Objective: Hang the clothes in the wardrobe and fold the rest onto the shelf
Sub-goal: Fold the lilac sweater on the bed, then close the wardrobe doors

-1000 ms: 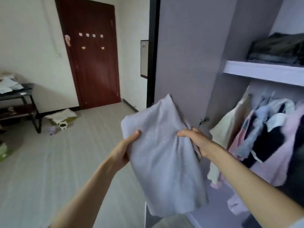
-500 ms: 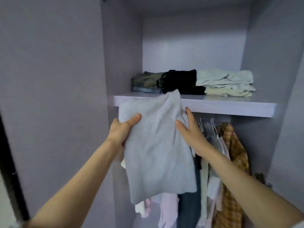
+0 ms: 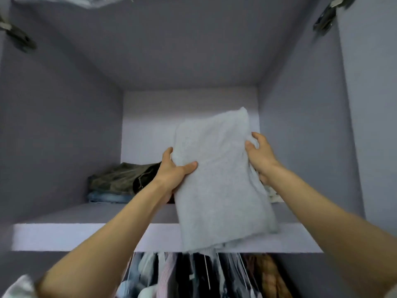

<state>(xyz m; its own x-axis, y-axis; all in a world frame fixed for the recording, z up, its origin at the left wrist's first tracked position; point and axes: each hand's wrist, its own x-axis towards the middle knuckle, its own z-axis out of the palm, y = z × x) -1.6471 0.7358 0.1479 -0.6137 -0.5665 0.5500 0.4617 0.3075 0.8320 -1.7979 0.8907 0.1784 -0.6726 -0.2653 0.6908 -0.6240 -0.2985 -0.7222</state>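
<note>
- Both hands are holding a folded pale grey knitted garment up in front of the open upper compartment of a lilac-grey wardrobe
- The left hand is gripping the garment's left edge, with the thumb lying across the near face of the fabric and the fingers curling behind it
- The right hand is gripping the garment's right edge higher up, with the thumb pressing on the near face and the fingers wrapping round the side
- The garment is tilting, its top leaning to the right and towards the far wall, and its lower end is hanging over the near edge of the pale lilac wardrobe shelf; whether it is touching the shelf board cannot be told
- A folded olive-green garment is lying on the far left of the shelf, stacked on top of folded blue denim
- A small piece of cream folded cloth is showing on the shelf just right of the grey garment, mostly hidden behind it and the right forearm
- Below the shelf, a row of hanging clothes in pink, dark, pale blue and brownish checked fabrics is filling the lower near part of the view, blurred
- Dark metal hinges are sitting at the top right of the wardrobe frame, and another hinge is sitting at the top left
</note>
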